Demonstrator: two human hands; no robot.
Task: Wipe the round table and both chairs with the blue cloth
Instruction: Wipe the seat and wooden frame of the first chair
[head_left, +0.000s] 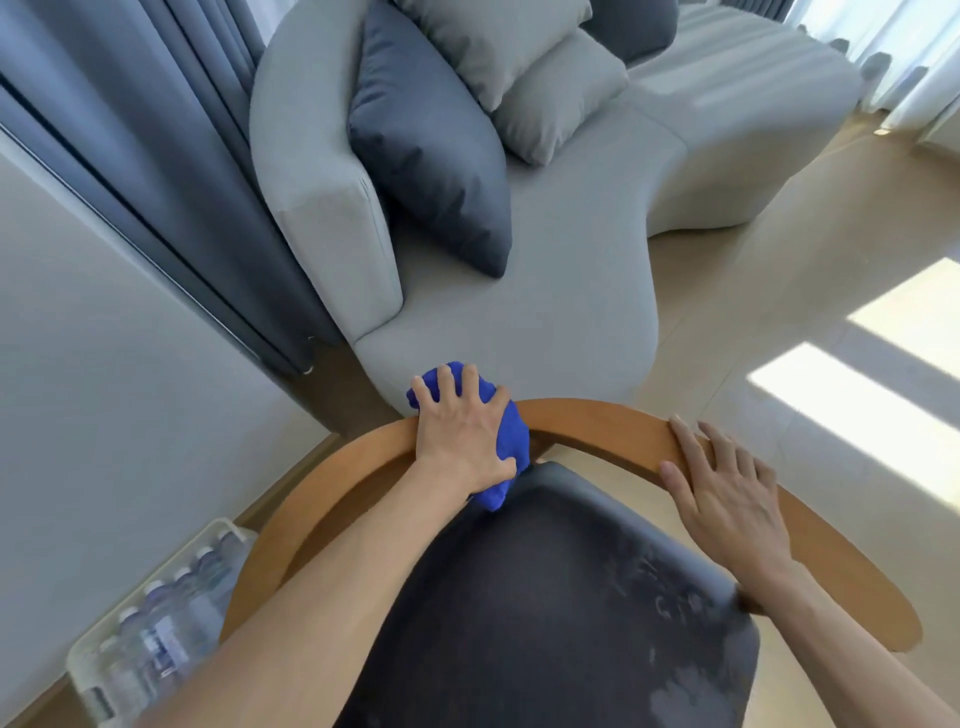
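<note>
Blue cloth (506, 431): bunched into a wad, draped over the curved wooden backrest rail (597, 421) of the chair, one end hanging down to the back edge of the seat.
Left hand (460, 426): on top of the cloth, pressing it to the rail; fingers spread and curled over the far side of the wad, thumb hooked round its near side.
Right hand (727, 488): palm down, flat on the rail, well to the right of the cloth; fingers straight and slightly fanned, gripping nothing.
Chair seat (545, 613): dark padded cushion, dull grey scuffs towards its right and front edge, set inside the sweep of the rail.
Rail: light brown wood, one continuous arc running from lower left, across the back, to lower right.
Sofa (545, 291): pale grey, curved, directly behind the chair.
Dark cushion (431, 150): slate blue, propped against the sofa's left arm.
Light cushions (556, 98): two, grey, leaning behind it.
Curtain (171, 156): grey-blue pleats, left of the sofa.
Bottled water (156, 634): shrink-wrapped pack on the floor, lower left, blurred.
Floor (779, 291): beige tiles, bright sunlit patches at the right.
</note>
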